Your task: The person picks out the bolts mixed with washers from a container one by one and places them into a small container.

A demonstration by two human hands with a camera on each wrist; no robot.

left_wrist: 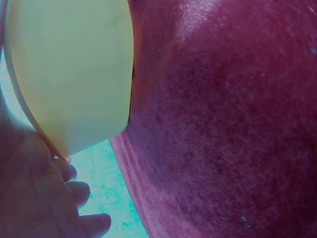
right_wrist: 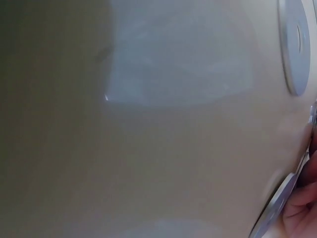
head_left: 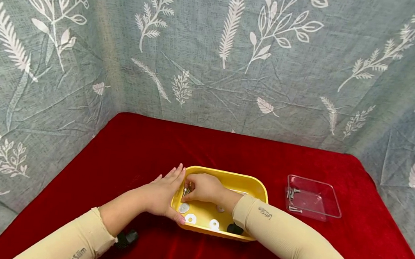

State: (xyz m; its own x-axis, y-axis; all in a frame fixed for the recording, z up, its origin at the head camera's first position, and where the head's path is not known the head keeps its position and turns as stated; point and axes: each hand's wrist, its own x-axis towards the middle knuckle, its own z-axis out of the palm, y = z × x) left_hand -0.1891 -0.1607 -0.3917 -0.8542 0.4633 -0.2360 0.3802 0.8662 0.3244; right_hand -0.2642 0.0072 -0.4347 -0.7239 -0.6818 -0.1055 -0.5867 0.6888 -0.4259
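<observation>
A yellow plastic bin (head_left: 226, 174) stands on the red cloth. My left hand (head_left: 161, 195) rests against its left end, fingers straight along the far side and thumb at the near rim. In the left wrist view, those fingertips reach past a corner of the bin (left_wrist: 74, 74). Inside, near the left wall, my right hand (head_left: 206, 187) pinches a small metal bolt (head_left: 186, 192); how many it holds is hard to tell. Several flat washers (head_left: 190, 218) lie on the bin floor, and two large washers (right_wrist: 296, 47) appear close up in the right wrist view.
To the right is a clear plastic tray (head_left: 320, 215) with several metal bolts (head_left: 293, 192) at its left side. A black object (head_left: 235, 229) shows at the bin's near right corner. Another dark object (head_left: 127, 238) is beside the left sleeve. A patterned curtain (head_left: 198, 63) hangs behind the table.
</observation>
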